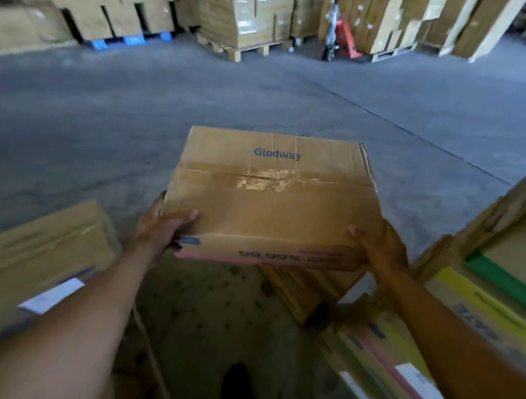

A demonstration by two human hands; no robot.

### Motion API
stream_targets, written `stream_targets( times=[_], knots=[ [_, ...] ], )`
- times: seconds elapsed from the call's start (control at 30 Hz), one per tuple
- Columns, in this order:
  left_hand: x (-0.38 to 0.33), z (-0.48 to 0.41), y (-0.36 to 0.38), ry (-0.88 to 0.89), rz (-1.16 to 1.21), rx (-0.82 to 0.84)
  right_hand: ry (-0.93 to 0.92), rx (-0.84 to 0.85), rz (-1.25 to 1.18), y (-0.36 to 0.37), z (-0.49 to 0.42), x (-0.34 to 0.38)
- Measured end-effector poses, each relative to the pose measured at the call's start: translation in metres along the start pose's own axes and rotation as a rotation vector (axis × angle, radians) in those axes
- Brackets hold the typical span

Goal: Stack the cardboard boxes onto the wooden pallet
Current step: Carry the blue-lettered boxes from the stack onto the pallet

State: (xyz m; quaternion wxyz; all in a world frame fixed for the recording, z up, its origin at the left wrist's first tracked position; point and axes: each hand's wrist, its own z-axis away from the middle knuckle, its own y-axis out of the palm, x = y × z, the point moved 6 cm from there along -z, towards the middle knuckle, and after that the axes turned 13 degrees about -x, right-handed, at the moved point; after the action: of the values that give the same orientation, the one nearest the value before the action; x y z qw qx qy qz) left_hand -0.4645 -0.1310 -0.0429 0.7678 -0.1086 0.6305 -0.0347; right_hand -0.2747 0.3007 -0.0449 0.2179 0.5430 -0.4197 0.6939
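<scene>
A taped cardboard box [271, 196] printed "Glodway" was held clear of the concrete floor [139, 109] by two bare hands. The left hand [161, 228] was clamped on the near left corner, thumb laid over the top face and fingers wrapped along the side. The right hand [377, 246] was closed on the near right corner, thumb on top and the other fingers hidden beneath. The box was sealed with brown tape across its lid, so its contents could not be seen; blurred printing reading "99.99%" was carried on the near face.

Just below the held box, part of a wooden pallet [294, 291] was seen on the floor, its boards bare where visible. One carton with a white label [39, 262] was seen at the lower left, and a stack of colour-striped cartons [461, 313] at the lower right; their number could not be counted through the blur. One dark shoe [235, 385] was caught at the bottom edge.

Across the open floor, well apart from the hands, loaded pallets were lined up: wrapped cartons on a wooden pallet [242, 14], tall cartons on blue pallets [113, 11], and further cartons at the right. One orange pallet jack [341, 37] was parked between two loads.
</scene>
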Motion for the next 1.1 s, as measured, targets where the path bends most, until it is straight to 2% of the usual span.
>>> stream_targets(
  times=[0.1, 0.27, 0.47, 0.6, 0.7, 0.87, 1.1],
  knots=[
    [0.003, 0.062, -0.074, -0.017, 0.047, -0.121, -0.030, 0.112, -0.017, 0.004, 0.051, 0.032],
    [0.020, 0.150, -0.195, -0.113, 0.067, -0.328, 0.035, 0.344, -0.117, 0.041, 0.146, 0.063],
    [0.069, 0.267, -0.356, -0.154, 0.066, -0.565, -0.006, 0.586, -0.163, 0.105, 0.302, 0.084],
    [0.112, 0.348, -0.472, -0.158, 0.119, -0.595, -0.036, 0.670, -0.111, 0.150, 0.426, 0.078],
    [0.151, 0.400, -0.567, -0.222, 0.120, -0.685, -0.082, 0.739, -0.062, 0.182, 0.531, 0.069],
    [0.207, 0.465, -0.707, -0.312, 0.093, -0.780, -0.011, 0.833, -0.025, 0.234, 0.680, 0.043],
    [0.263, 0.481, -0.819, -0.355, 0.129, -0.760, 0.059, 0.875, 0.005, 0.298, 0.794, 0.026]
  ],
)
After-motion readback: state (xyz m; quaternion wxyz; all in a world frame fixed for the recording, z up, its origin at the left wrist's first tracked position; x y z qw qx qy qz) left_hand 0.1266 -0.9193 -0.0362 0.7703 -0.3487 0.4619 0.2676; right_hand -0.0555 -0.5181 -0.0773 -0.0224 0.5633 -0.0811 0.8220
